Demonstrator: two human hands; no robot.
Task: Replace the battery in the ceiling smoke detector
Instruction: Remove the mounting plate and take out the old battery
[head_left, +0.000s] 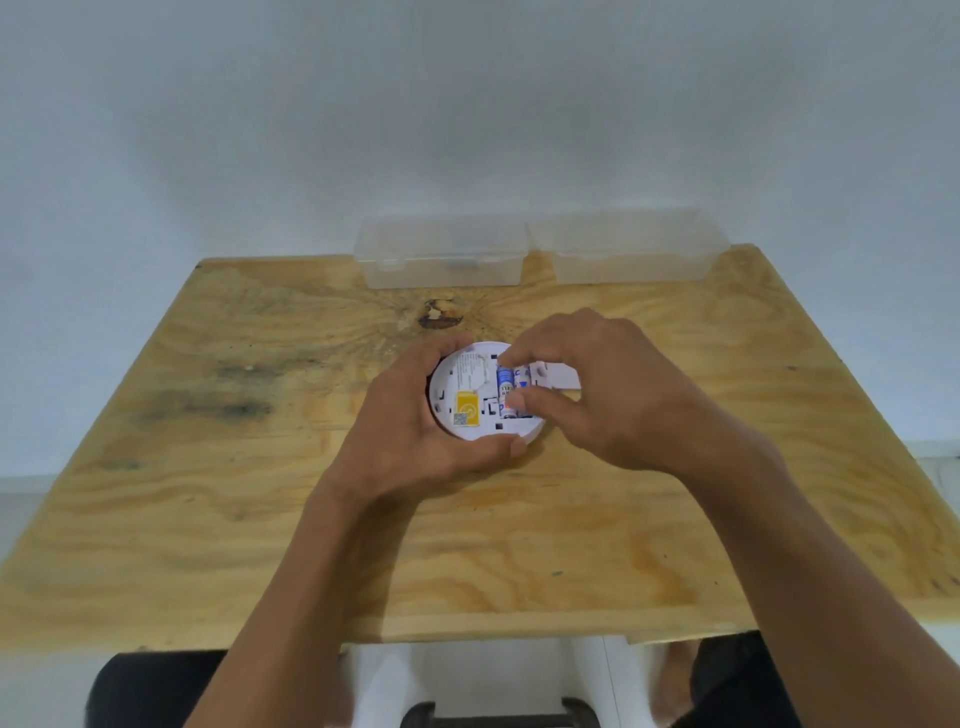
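the round white plastic smoke detector (467, 395) lies back-up near the middle of the pale plywood table (208, 467), well clear of every table edge, with bare wood open all around it. the left hand (410, 431) cups the detector's left and near rim, fingers curled tight on it. the right hand (597, 389) pinches a blue-and-white cylindrical battery (505, 392) in the detector's compartment. behind the detector, at the far edge, stand two clear plastic boxes (441, 254), lids shut; contents unclear.
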